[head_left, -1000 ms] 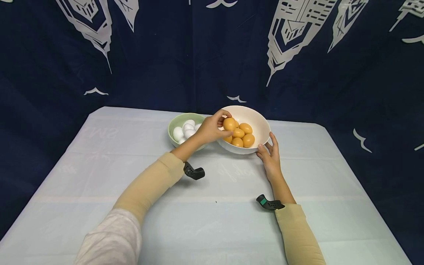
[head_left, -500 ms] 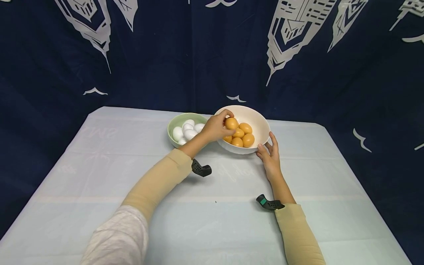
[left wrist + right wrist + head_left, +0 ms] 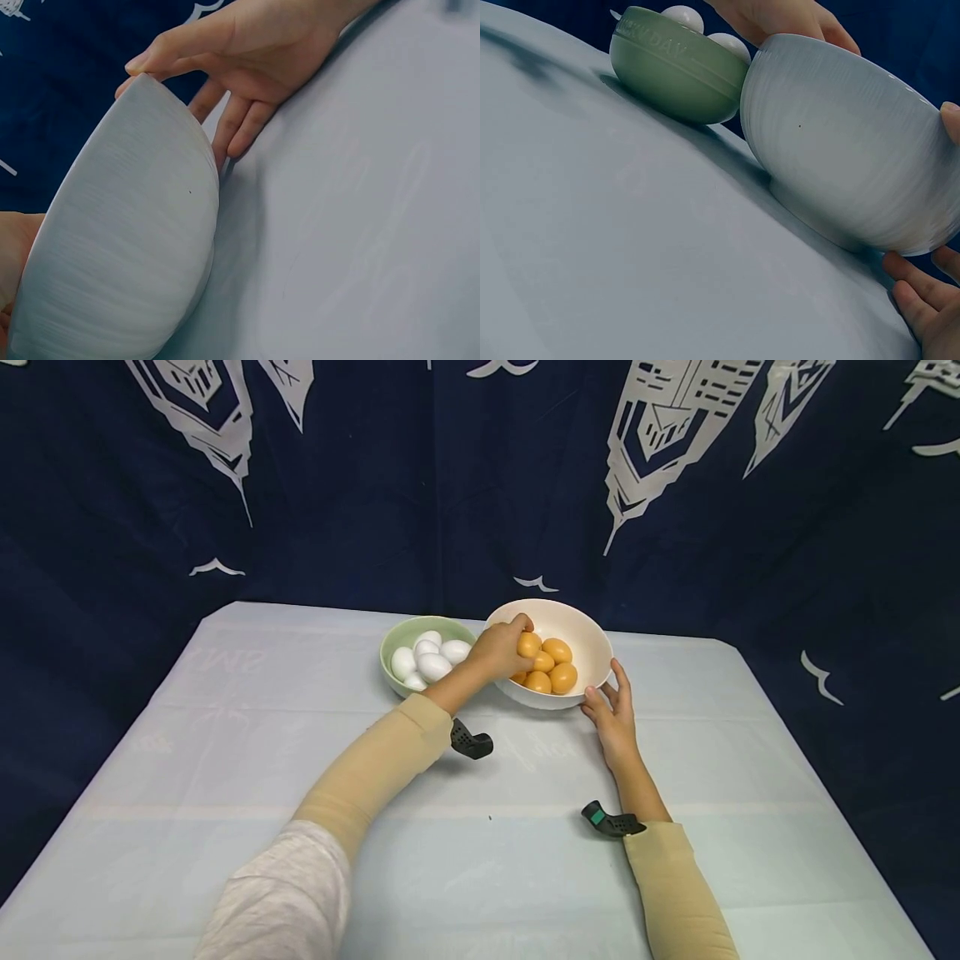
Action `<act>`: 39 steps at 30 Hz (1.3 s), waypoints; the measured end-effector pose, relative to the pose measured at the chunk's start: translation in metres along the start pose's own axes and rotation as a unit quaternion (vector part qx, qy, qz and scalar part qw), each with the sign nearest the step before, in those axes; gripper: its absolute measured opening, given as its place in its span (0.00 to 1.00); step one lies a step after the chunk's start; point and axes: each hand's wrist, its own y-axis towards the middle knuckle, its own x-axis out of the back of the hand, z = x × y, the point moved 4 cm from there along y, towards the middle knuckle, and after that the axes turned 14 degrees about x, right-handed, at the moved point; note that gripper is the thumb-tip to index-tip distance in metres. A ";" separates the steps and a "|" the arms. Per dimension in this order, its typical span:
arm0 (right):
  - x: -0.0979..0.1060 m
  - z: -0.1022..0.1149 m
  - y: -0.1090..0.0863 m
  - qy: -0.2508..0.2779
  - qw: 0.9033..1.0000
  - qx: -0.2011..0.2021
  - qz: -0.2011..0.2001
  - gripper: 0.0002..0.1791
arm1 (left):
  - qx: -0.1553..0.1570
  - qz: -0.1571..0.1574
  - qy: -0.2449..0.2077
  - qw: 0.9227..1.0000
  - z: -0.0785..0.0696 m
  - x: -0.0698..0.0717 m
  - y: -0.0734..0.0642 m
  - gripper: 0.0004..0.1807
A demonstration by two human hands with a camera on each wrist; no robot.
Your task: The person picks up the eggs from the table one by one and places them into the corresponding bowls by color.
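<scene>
In the head view my left hand reaches into a large white bowl. Its thumb and fingers pinch an orange egg, which sits low among several other orange eggs. My right hand grips the bowl's right side, thumb at the rim and fingers beneath; the left wrist view shows this right hand on the tilted bowl's edge. The right wrist view shows the outside of the white bowl, with my left hand behind its rim and its fingertips hidden inside.
Just left of the white bowl stands a smaller green bowl holding several white eggs. Both bowls are near the far edge of a table with a white cloth. A dark blue patterned curtain hangs behind.
My left hand has moved to the right and a little lower with the orange egg, deeper into the white bowl. The right hand keeps its grip on the rim.
</scene>
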 end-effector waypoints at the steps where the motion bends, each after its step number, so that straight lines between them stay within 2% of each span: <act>1: 0.000 0.000 0.000 0.000 1.000 -0.001 0.000 0.39 | 0.002 -0.001 0.005 1.000 0.000 0.000 0.001 0.28; 12: 0.000 0.001 -0.001 0.003 1.000 -0.001 0.000 0.39 | 0.023 -0.004 0.053 0.998 -0.004 -0.003 0.008 0.28; 19: 0.000 0.001 -0.002 0.004 1.000 -0.005 0.001 0.40 | 0.022 -0.009 0.072 0.997 -0.004 -0.009 0.010 0.28; 30: -0.001 0.000 -0.002 0.010 1.000 -0.001 0.004 0.40 | 0.042 0.023 0.122 0.991 -0.007 -0.013 0.011 0.29; 39: 0.000 0.000 0.000 0.014 1.000 -0.003 0.001 0.40 | 0.053 0.028 0.161 0.985 -0.009 -0.013 0.010 0.27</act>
